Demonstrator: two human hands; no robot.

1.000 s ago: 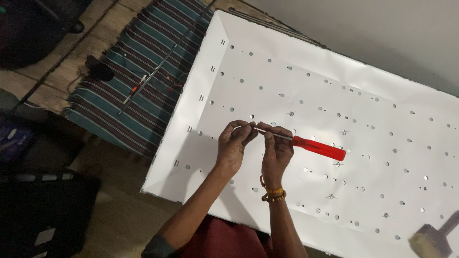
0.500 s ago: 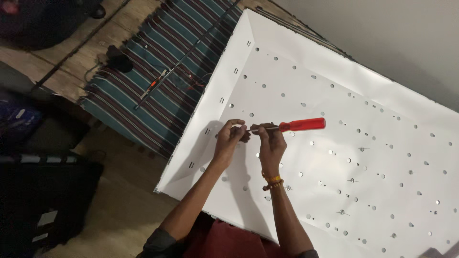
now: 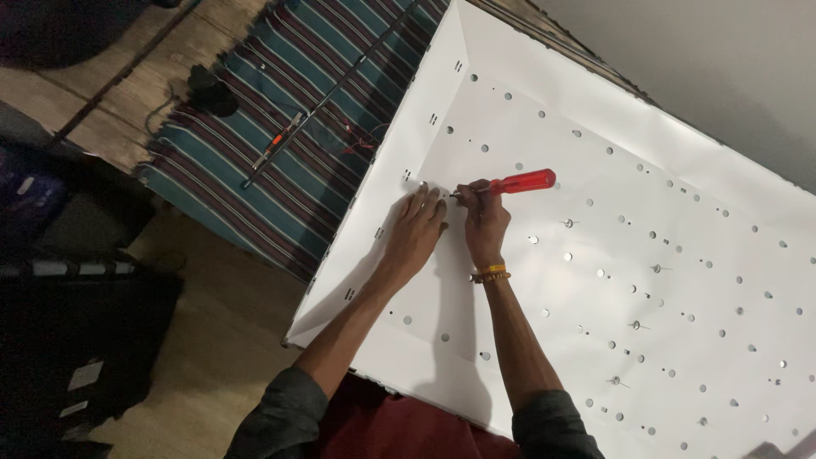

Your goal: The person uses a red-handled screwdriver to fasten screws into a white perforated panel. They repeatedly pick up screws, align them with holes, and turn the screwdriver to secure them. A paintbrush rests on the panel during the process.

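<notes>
A large white sheet-metal panel [image 3: 680, 195] with raised edges and many small round holes lies in front of me. My right hand [image 3: 484, 223] grips a screwdriver with a red handle [image 3: 520, 181], its tip pointing left toward the panel near my left fingertips. My left hand [image 3: 414, 234] rests flat on the panel beside that tip, fingers spread and pressing on the white surface. A yellow band sits on my right wrist.
A striped teal and maroon cloth [image 3: 297, 127] lies left of the panel, with a long thin rod [image 3: 331, 93], a small orange-handled tool [image 3: 274, 144] and a black object [image 3: 211, 89] on it. Dark cases [image 3: 76, 340] stand at the lower left. Small screws stand on the panel at right.
Both hands have shifted left toward the panel's left edge. My left hand has flattened from a pinching grip to spread fingers on the panel. The screwdriver stays in my right hand.
</notes>
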